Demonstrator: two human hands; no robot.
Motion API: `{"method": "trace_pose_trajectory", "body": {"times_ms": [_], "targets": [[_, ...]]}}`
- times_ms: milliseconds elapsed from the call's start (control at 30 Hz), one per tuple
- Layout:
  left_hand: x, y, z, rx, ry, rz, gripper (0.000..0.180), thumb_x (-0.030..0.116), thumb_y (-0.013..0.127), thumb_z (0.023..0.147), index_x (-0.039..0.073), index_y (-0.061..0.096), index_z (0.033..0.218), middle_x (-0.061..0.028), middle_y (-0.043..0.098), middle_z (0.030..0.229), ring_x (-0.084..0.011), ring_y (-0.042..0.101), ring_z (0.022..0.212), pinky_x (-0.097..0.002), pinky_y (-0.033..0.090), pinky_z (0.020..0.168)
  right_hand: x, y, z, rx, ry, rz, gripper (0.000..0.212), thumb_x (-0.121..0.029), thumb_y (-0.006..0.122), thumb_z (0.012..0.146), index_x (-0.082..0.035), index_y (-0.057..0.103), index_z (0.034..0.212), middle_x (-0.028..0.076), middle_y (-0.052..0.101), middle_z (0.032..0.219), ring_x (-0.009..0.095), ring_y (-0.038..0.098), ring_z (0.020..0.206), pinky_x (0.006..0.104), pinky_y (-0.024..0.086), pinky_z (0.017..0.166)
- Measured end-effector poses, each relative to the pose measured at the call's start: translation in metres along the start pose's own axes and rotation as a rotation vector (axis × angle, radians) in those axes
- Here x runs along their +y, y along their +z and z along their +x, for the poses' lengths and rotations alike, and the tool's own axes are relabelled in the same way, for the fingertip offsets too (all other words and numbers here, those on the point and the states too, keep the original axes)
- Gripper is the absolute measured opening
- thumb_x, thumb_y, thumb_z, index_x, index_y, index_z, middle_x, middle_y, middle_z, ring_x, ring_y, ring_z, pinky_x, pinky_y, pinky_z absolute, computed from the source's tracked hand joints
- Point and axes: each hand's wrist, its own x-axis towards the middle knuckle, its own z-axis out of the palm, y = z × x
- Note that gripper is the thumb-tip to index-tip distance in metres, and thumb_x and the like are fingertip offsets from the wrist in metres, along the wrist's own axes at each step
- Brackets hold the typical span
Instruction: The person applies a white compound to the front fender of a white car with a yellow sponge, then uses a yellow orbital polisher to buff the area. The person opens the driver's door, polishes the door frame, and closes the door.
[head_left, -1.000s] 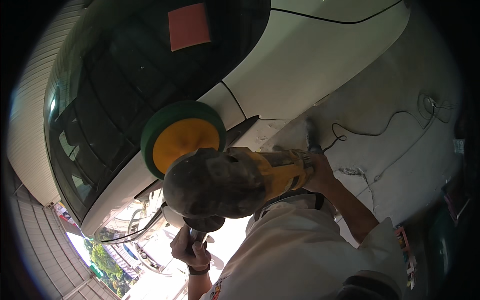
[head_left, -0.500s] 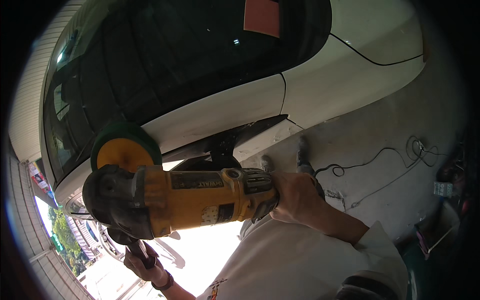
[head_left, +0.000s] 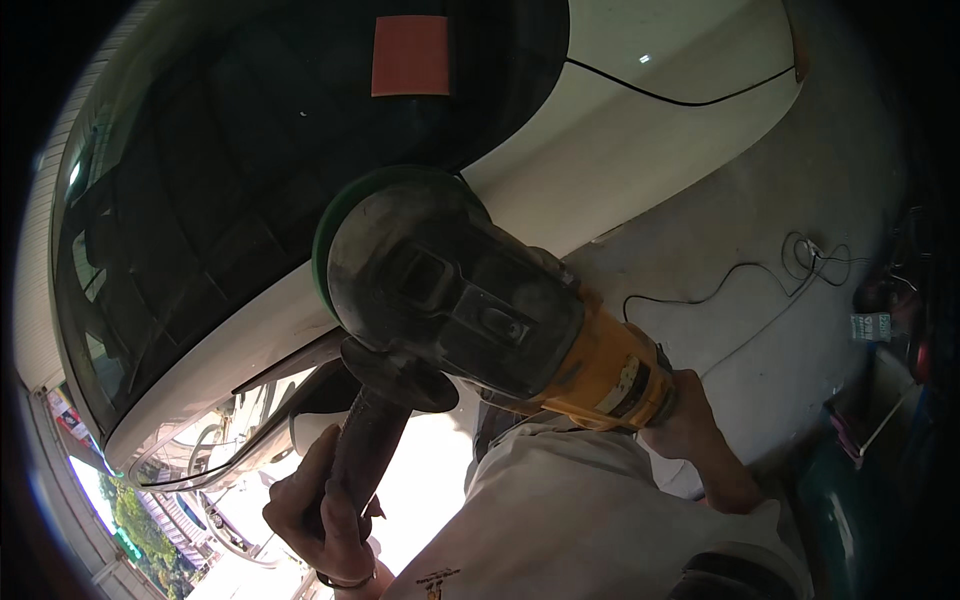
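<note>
A yellow and black power polisher [head_left: 470, 300] spans the middle of the view, tilted, its dark head up and left. Under that head shows the rim of a green pad [head_left: 325, 240], over the edge of the dark windshield and white bodywork; contact cannot be made out. My left hand [head_left: 330, 500] wraps round the black side handle [head_left: 370, 445]. My right hand [head_left: 685, 425] is closed round the rear end of the body. A red-brown square sheet [head_left: 410, 56] lies on the dark glass [head_left: 230, 120] beyond the tool.
The white car panel [head_left: 680, 120] curves away at the upper right. A black cable [head_left: 690, 300] winds across the grey floor. At the far right stand a small labelled box [head_left: 870, 327] and a dark green object [head_left: 835, 510]. Bright daylight enters at lower left.
The polisher has swung round and moved right, its head now closer and facing up. Its pad's yellow backing is hidden now. Both hands have gone along, still gripping. The view has shifted.
</note>
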Motion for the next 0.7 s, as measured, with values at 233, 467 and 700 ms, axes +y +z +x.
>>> {"method": "trace_pose_trajectory", "body": {"times_ms": [233, 467, 700], "targets": [[-0.036, -0.085, -0.046, 0.215, 0.479, 0.721, 0.052, 0.028, 0.049, 0.11, -0.015, 0.053, 0.139, -0.0221, 0.064, 0.107, -0.0129, 0.055, 0.054, -0.023, 0.042, 0.042, -0.033, 0.026, 0.017, -0.181, -0.358, 0.004, 0.029, -0.016, 0.084, 0.072, -0.001, 0.07, 0.094, 0.016, 0.074, 0.084, 0.036, 0.075, 0.078, 0.04, 0.062, 0.073], [-0.038, -0.108, -0.056, 0.132, 0.381, 0.815, 0.041, 0.016, 0.049, 0.109, -0.01, 0.053, 0.139, -0.0215, 0.058, 0.113, -0.0184, 0.065, 0.081, -0.025, 0.055, 0.05, -0.043, 0.019, 0.026, -0.176, -0.385, -0.065, 0.027, -0.017, 0.08, 0.074, -0.004, 0.068, 0.094, 0.015, 0.073, 0.084, 0.035, 0.075, 0.077, 0.0411, 0.062, 0.073], [-0.018, -0.024, -0.018, 0.17, 0.063, 0.329, 0.049, 0.032, 0.051, 0.108, -0.014, 0.058, 0.12, -0.0206, 0.066, 0.088, -0.0096, 0.045, 0.036, -0.0213, 0.034, 0.033, -0.014, -0.022, 0.012, -0.199, 0.035, 0.01, 0.035, -0.023, 0.088, 0.071, -0.003, 0.073, 0.096, 0.017, 0.075, 0.086, 0.036, 0.075, 0.084, 0.0402, 0.061, 0.075]]}}
